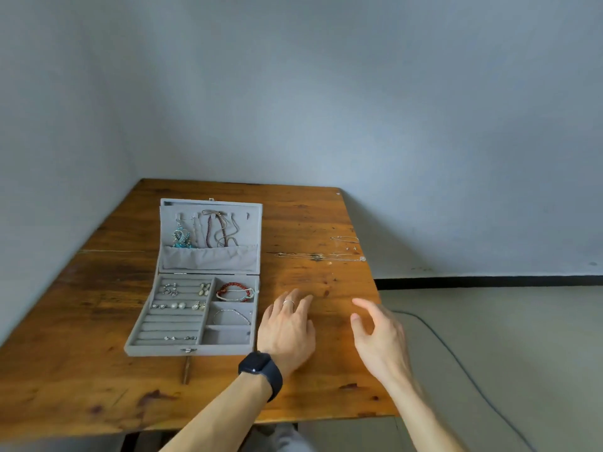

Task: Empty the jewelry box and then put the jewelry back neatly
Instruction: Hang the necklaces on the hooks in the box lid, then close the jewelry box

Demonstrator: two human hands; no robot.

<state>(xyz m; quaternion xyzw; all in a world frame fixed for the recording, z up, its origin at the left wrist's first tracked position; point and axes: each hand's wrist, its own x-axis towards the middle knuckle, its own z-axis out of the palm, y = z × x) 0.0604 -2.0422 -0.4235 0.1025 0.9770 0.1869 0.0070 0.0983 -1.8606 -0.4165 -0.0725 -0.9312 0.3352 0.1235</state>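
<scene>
Now, jewelry box (153, 350): open, left on table (81, 353)
Left hand (287, 327): fingers spread, flat beside box
Right hand (378, 334): fingers apart, empty
Chains (319, 256): far right

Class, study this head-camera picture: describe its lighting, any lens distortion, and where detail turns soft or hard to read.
Head view: soft, even light, no strong glare, faint shadow under the left hand; wide-angle stretch splays the table edges; the right hand looks slightly blurred; small pieces in the jewelry box are readable, but the thin chains are faint against the wood grain.
</scene>
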